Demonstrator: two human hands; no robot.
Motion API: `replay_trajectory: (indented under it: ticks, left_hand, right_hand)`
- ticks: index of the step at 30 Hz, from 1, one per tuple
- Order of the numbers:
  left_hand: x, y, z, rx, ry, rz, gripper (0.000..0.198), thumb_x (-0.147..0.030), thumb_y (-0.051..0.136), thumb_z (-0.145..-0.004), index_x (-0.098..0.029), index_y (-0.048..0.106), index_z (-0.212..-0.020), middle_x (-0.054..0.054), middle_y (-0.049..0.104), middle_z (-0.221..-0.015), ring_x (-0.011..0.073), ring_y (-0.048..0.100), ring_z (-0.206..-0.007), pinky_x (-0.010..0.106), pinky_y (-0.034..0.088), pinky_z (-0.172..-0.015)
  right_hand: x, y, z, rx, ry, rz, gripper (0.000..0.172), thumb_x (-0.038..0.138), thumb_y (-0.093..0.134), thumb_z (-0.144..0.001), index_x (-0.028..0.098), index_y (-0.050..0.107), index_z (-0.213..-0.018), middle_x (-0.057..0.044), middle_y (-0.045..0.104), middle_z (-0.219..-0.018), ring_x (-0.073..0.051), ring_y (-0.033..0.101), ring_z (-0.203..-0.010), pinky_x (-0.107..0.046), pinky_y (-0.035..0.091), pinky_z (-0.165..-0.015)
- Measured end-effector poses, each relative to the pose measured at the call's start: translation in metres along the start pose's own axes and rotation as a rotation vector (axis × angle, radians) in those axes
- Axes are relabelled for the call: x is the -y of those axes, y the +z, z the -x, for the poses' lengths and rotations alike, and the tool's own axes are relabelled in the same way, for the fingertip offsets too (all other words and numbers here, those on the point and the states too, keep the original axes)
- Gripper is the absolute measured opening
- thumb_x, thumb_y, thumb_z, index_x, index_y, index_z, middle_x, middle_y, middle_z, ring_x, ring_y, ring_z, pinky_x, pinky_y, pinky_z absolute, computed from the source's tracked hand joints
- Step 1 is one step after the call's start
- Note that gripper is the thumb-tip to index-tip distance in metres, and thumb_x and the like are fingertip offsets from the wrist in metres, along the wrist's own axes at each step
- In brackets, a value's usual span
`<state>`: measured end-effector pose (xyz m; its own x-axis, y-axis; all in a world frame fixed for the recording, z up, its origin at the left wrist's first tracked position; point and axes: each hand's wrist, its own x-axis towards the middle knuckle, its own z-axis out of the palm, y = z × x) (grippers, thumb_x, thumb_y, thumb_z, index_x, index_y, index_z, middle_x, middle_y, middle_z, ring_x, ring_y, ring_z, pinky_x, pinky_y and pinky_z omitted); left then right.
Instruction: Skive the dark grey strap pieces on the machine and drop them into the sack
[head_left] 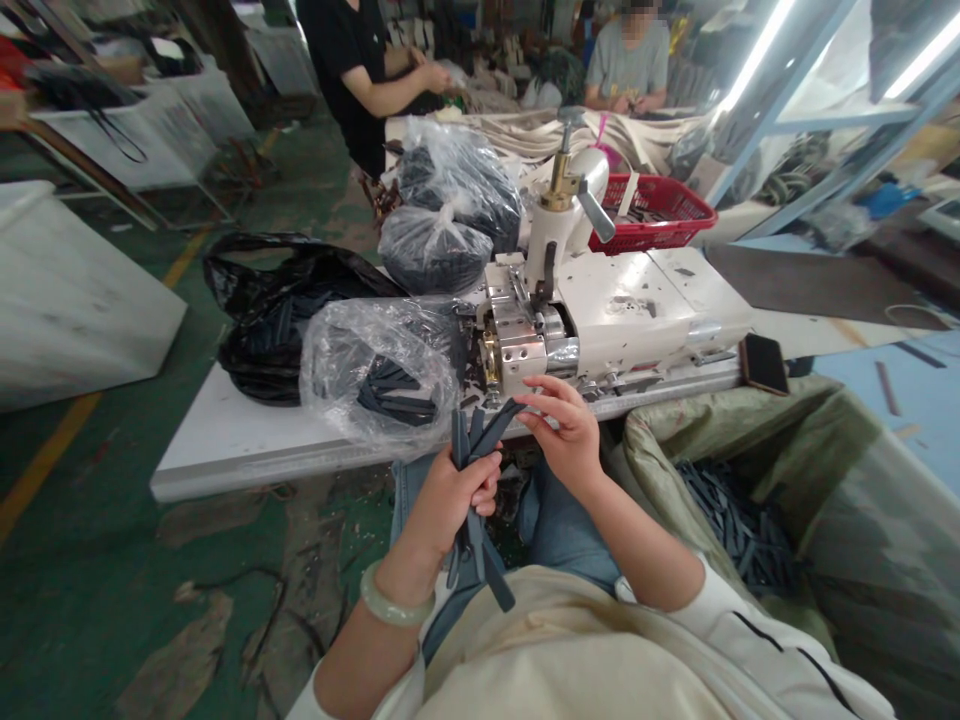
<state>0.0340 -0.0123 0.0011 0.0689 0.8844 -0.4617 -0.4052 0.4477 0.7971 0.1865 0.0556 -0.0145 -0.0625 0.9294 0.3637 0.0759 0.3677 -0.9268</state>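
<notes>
My left hand (463, 492) is closed round a bunch of dark blue-grey strips (480, 560), their ends sticking out above and below the fist. With its fingertips, my right hand (562, 432) pinches the upper end of one strip (499, 425) that fans out from the bunch. Both hands are just in front of the white skiving-type machine (551, 330), below its metal feed head. Left of the hands, a clear plastic bag (337, 370) lies with its mouth towards me, and more dark strips (397, 395) show inside it.
A black bag (300, 270) and tied clear bags (439, 250) stand on the left of the table (217, 430). A red basket (660, 215) sits behind the machine. At my right is a green sack (847, 480) with loose strips; a phone (763, 362) lies nearby. Two people work beyond.
</notes>
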Motion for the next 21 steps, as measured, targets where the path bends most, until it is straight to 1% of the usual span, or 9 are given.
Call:
replay_trajectory:
  ticks: [2,4,6,8,10,12,15,19,21]
  left_hand:
    - [0.0,0.0,0.0,-0.016,0.015,-0.006,0.031,-0.031,0.075,-0.07,-0.017,0.055,-0.091,-0.008,0.047,-0.051,0.003,0.03,-0.038,0.016,0.026,-0.037]
    - [0.001,0.002,-0.001,-0.014,0.028,-0.024,0.026,-0.03,0.073,-0.072,-0.017,0.054,-0.086,-0.008,0.046,-0.051,0.0033,0.031,-0.038,0.017,0.026,-0.037]
    - [0.001,0.003,-0.001,-0.001,0.029,-0.044,0.023,-0.029,0.072,-0.073,-0.017,0.054,-0.082,-0.008,0.045,-0.05,0.0034,0.031,-0.038,0.017,0.027,-0.037]
    - [0.0,0.005,0.0,0.022,0.018,-0.045,0.022,-0.028,0.072,-0.073,-0.016,0.055,-0.083,-0.008,0.045,-0.051,0.0032,0.03,-0.038,0.017,0.026,-0.037]
    - [-0.001,0.005,0.001,0.04,0.015,-0.027,0.023,-0.029,0.072,-0.073,-0.016,0.056,-0.083,-0.008,0.045,-0.052,0.003,0.03,-0.039,0.017,0.026,-0.037]
    - [-0.003,0.003,0.003,0.047,0.019,-0.006,0.024,-0.03,0.073,-0.074,-0.016,0.053,-0.078,-0.008,0.044,-0.051,0.0027,0.03,-0.039,0.016,0.026,-0.037]
    - [-0.008,0.0,0.005,0.041,0.018,0.017,0.028,-0.031,0.073,-0.074,-0.017,0.049,-0.071,-0.008,0.043,-0.051,0.0018,0.029,-0.038,0.016,0.025,-0.037]
    - [-0.012,-0.004,0.006,0.037,0.014,0.045,0.026,-0.031,0.074,-0.074,-0.016,0.054,-0.081,-0.009,0.043,-0.052,0.0014,0.027,-0.038,0.015,0.024,-0.037]
    - [-0.014,-0.006,0.006,0.026,0.021,0.053,0.028,-0.032,0.075,-0.073,-0.016,0.055,-0.085,-0.009,0.043,-0.053,0.0015,0.027,-0.038,0.014,0.024,-0.037]
  right_hand:
    - [0.004,0.003,0.007,0.01,0.07,-0.09,0.011,0.03,0.072,-0.077,0.029,0.076,-0.087,-0.005,0.069,-0.102,-0.022,0.063,-0.093,-0.037,0.052,-0.082]
    - [0.007,0.01,0.013,0.083,0.208,-0.227,0.01,0.033,0.072,-0.077,0.026,0.076,-0.084,-0.004,0.071,-0.084,-0.019,0.065,-0.074,-0.033,0.055,-0.069]
    - [0.009,0.017,0.018,0.141,0.319,-0.299,0.014,0.036,0.071,-0.078,0.023,0.075,-0.08,-0.002,0.069,-0.068,-0.015,0.062,-0.058,-0.029,0.053,-0.058]
    - [0.01,0.023,0.021,0.11,0.372,-0.323,0.017,0.038,0.071,-0.078,0.021,0.074,-0.078,-0.001,0.066,-0.06,-0.013,0.06,-0.053,-0.026,0.052,-0.054]
    - [0.009,0.026,0.02,0.038,0.438,-0.409,0.02,0.04,0.072,-0.078,0.02,0.072,-0.076,0.0,0.065,-0.058,-0.012,0.06,-0.051,-0.023,0.052,-0.052]
    - [0.009,0.025,0.016,-0.021,0.527,-0.553,0.024,0.042,0.073,-0.076,0.019,0.069,-0.074,0.001,0.066,-0.058,-0.01,0.06,-0.049,-0.021,0.053,-0.05]
    - [0.009,0.021,0.007,-0.047,0.603,-0.7,0.031,0.045,0.077,-0.071,0.017,0.063,-0.069,0.001,0.065,-0.057,-0.01,0.061,-0.047,-0.019,0.053,-0.047]
    - [0.01,0.016,-0.001,-0.044,0.614,-0.726,0.033,0.044,0.08,-0.068,0.017,0.06,-0.067,0.0,0.066,-0.056,-0.01,0.062,-0.047,-0.018,0.054,-0.046]
    - [0.009,0.014,-0.003,-0.037,0.616,-0.712,0.032,0.044,0.079,-0.068,0.017,0.062,-0.068,0.0,0.067,-0.059,-0.01,0.063,-0.05,-0.019,0.055,-0.049]
